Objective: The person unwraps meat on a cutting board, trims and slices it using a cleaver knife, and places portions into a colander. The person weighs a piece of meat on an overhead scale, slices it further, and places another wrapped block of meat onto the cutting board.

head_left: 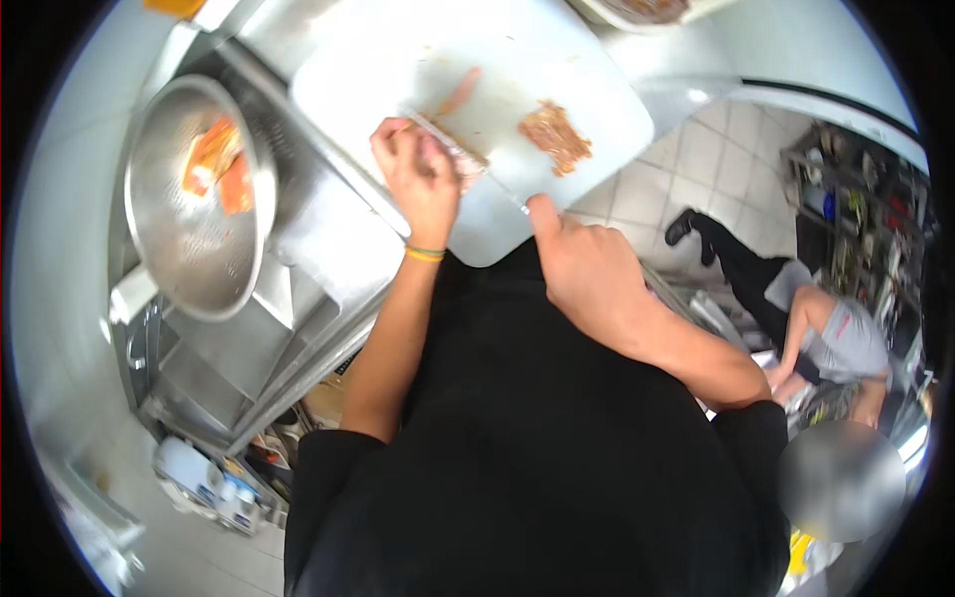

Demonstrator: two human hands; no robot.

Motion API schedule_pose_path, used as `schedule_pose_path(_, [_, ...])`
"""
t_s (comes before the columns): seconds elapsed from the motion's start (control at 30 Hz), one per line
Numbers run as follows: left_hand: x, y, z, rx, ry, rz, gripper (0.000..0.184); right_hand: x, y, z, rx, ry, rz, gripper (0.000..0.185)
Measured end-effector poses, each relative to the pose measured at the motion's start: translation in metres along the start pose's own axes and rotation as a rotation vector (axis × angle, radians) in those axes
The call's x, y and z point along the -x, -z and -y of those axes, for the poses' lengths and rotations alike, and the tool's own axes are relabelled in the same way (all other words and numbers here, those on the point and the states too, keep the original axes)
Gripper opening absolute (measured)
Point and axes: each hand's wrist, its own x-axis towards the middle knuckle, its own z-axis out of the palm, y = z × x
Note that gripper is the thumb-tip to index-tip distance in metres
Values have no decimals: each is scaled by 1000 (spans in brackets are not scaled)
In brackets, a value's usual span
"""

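A white cutting board (597, 90) lies on the metal counter. On it, my left hand (418, 174) is closed on a piece of meat (466, 164), its fingers curled over the top. My right hand (587, 259) grips a knife whose handle is hidden in the fist; the thin blade (507, 189) reaches toward the meat beside my left fingers. A flat brown piece of meat (555, 137) rests on the right part of the board, and a narrow pink strip (462, 90) lies above my left hand.
At the left, a large metal bowl (164, 199) holds orange-red pieces (221, 164), above a sink area. A container (686, 8) of dark food is at the top right. Another person (836, 328) in a grey shirt is at the far right, near loaded shelves (865, 199).
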Motion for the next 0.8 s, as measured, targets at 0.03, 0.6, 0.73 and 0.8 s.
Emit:
schedule_pose_path(0.03, [1, 0, 0, 14, -2, 5, 18, 6, 3, 3, 36, -16, 26, 18])
schedule_pose_path(0.6, [2, -2, 1, -37, 34, 38, 19, -76, -14, -2, -284, -3, 38, 19])
schedule_pose_path(0.73, [3, -5, 5, -3, 60, 19, 16, -36, -3, -2, -248, -100, 91, 19])
schedule_pose_path(0.8, [2, -5, 5, -18, 56, 3, 16, -36, -6, -3, -188, -117, 180, 23])
